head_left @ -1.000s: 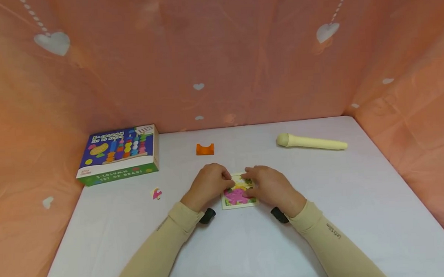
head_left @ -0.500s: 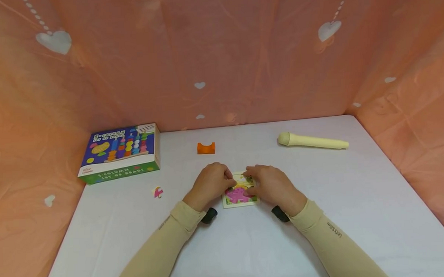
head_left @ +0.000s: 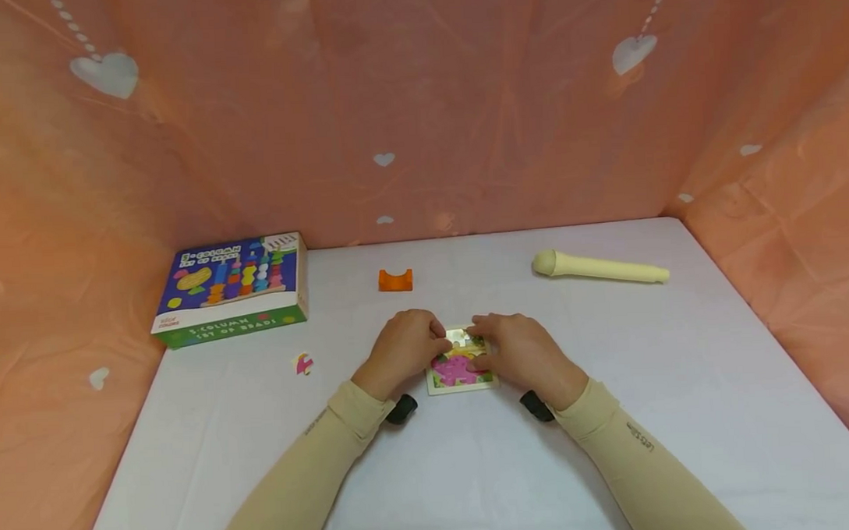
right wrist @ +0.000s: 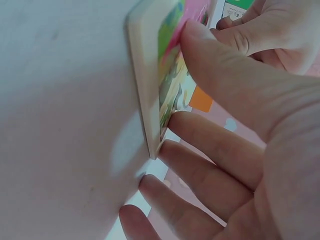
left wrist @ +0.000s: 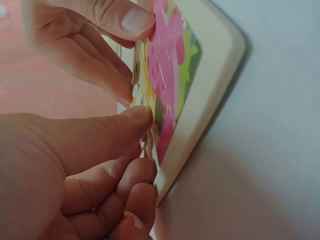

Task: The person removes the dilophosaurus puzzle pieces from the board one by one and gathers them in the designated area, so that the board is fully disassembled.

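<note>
A small square jigsaw puzzle [head_left: 463, 379] with a pale frame and a pink picture lies on the table between the two hands. My left hand [head_left: 408, 350] is at its upper left, thumb and fingers pinching a puzzle piece [left wrist: 145, 146] at the picture's edge; most of that piece is hidden by the fingers. My right hand [head_left: 524, 355] rests on the puzzle's right side. Its thumb touches the pink part and its fingers, spread and nearly straight, reach the far right corner. A loose pink-and-white puzzle piece [head_left: 304, 363] lies to the left.
A bead-set box [head_left: 229, 291] stands at the back left of the white-covered table [head_left: 446, 475]. Behind the puzzle sits an orange notched block [head_left: 395, 281]. A pale yellow stick with a rounded head [head_left: 600, 267] lies at the back right. Orange curtains [head_left: 419, 109] enclose the table.
The head view has shifted slightly. Both hands stay at the puzzle in nearly the same pose, while a pale patch near its far edge shows more plainly.
</note>
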`<move>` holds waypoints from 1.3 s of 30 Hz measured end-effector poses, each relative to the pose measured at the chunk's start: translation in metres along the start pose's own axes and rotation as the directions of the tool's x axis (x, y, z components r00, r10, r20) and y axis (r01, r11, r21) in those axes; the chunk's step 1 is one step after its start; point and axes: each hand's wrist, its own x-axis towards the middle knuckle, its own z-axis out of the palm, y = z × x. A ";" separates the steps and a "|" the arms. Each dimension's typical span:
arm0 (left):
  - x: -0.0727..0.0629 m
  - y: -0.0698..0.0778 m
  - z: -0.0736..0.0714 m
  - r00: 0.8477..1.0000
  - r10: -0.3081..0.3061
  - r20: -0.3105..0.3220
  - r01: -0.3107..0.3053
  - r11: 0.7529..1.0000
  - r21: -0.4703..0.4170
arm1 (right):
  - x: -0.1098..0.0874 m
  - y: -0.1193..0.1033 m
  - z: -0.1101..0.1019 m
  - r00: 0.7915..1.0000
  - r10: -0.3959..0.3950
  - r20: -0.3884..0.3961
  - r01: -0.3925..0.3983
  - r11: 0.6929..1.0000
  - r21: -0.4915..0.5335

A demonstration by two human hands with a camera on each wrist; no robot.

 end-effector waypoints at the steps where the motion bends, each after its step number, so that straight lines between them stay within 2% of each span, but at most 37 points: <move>1: 0.000 0.000 0.000 1.000 -0.003 0.001 0.003 1.000 -0.004 | 0.000 0.000 0.000 1.000 -0.003 -0.001 0.003 1.000 -0.002; 10: 0.001 -0.002 -0.001 0.999 -0.029 0.014 0.029 0.998 -0.058 | 0.001 0.000 -0.001 1.000 0.000 0.009 -0.001 1.000 0.015; 24: 0.002 -0.006 -0.005 0.999 0.020 0.038 -0.016 0.994 -0.104 | 0.001 -0.002 -0.001 1.000 0.016 0.023 -0.017 0.999 0.032; 35: -0.004 -0.014 -0.023 0.999 -0.012 0.034 0.018 0.980 -0.200 | 0.003 -0.005 -0.003 0.999 0.020 0.035 -0.020 1.000 0.011; 39: -0.013 -0.029 -0.034 0.998 -0.044 0.034 0.050 0.978 -0.202 | 0.001 -0.004 -0.003 0.998 0.047 0.045 -0.048 0.999 0.019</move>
